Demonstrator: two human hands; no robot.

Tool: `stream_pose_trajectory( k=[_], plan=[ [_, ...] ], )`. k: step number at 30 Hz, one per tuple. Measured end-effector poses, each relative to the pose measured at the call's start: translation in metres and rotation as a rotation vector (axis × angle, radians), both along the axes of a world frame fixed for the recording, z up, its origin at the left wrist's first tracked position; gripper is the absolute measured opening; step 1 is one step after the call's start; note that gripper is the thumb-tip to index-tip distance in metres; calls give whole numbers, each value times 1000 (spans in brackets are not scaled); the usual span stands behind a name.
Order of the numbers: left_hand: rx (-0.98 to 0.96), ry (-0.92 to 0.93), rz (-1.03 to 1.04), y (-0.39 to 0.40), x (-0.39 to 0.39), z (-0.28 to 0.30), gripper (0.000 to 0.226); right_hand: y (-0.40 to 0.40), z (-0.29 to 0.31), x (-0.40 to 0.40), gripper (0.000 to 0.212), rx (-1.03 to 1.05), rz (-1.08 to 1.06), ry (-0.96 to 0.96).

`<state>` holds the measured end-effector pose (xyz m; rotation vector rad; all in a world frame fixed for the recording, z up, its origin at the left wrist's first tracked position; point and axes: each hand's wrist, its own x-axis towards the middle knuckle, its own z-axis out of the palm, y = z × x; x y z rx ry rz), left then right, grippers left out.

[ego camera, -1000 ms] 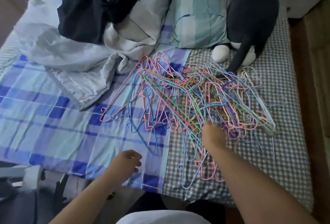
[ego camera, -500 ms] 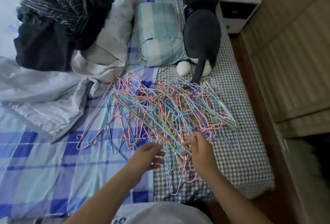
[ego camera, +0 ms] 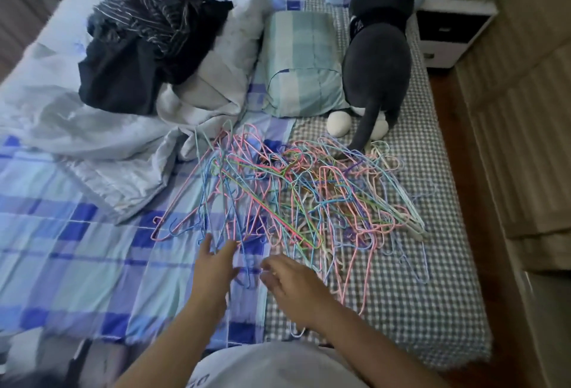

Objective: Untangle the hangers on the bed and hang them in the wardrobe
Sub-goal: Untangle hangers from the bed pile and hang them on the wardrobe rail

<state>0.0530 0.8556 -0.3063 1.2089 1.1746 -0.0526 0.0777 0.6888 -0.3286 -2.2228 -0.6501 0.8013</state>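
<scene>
A tangled pile of thin wire hangers (ego camera: pixel 296 199) in pink, blue, green and yellow lies across the middle of the bed (ego camera: pixel 77 264). My left hand (ego camera: pixel 216 267) reaches into the pile's near left edge, its fingers straight and spread and touching blue and pink wires. Just right of it, my right hand (ego camera: pixel 293 285) sits at the pile's near edge with its fingers curled towards a blue hanger (ego camera: pixel 247 273). Blur hides whether it grips that wire. No wardrobe interior is in view.
Crumpled pale bedding (ego camera: pixel 92 140) with dark clothes (ego camera: pixel 139 44) on top lies at the back left. A checked pillow (ego camera: pixel 302 63) and a grey plush cat (ego camera: pixel 377 60) sit behind the pile. A nightstand (ego camera: pixel 451 29) and ribbed wooden panels (ego camera: pixel 519 109) stand on the right.
The view has tilted up and to the right. My left hand has come forward from the bed's near edge into the pile. My right hand has drawn back towards the pile's near edge.
</scene>
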Motion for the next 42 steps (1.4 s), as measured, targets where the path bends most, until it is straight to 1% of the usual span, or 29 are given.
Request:
stream_pose_trajectory(
  k=[2,4,6,8,10,13,14,16,18,20,21,22,26,27,29,31,33,36,38,40,42],
  plan=[
    [29,45,64,19,-20,-11,57,-9,-30,16,22,-147,-135,133],
    [52,95,65,32,-36,-11,53,-25,-59,37,17,-333,-290,149],
    [109,160,103,41,-53,-16,56,-36,-82,63,14,-480,-341,112],
    [166,200,131,45,-66,-18,58,-36,-101,89,16,-526,-367,42],
    [196,220,149,46,-80,-22,58,-28,-110,110,24,-525,-388,-33],
    [224,249,168,47,-92,-28,54,-6,-123,130,39,-544,-303,-112],
    [218,241,179,47,-92,-28,47,-1,-125,133,41,-556,-277,-123],
    [206,223,176,48,-92,-29,13,6,-130,140,32,-577,-274,-157],
    [216,224,157,49,-89,-31,14,10,-130,148,18,-621,-263,-187],
    [202,224,122,50,-83,-28,42,14,-123,156,13,-650,-221,-190],
    [190,221,113,50,-80,-27,51,16,-119,159,10,-634,-212,-194],
    [192,208,106,51,-78,-27,54,16,-114,160,5,-594,-217,-193],
    [165,176,86,54,-69,-24,56,14,-87,153,17,-377,-281,-176],
    [145,165,90,54,-67,-22,55,11,-79,151,19,-315,-319,-176],
    [99,140,98,54,-63,-22,55,2,-60,150,22,-203,-467,-206],
    [69,130,90,53,-59,-21,53,-7,-40,154,21,-89,-572,-194],
    [55,109,65,52,-51,-18,52,-13,-13,159,19,51,-628,-147],
    [46,39,39,50,-36,-9,52,-15,38,162,25,290,-709,-84],
    [37,-10,10,46,-24,-1,55,-13,71,155,21,418,-726,-43],
    [10,-68,-24,41,-10,7,50,-12,96,141,19,501,-759,-49],
    [-61,-141,-74,33,5,17,32,-16,108,125,21,566,-856,-40]
  ],
)
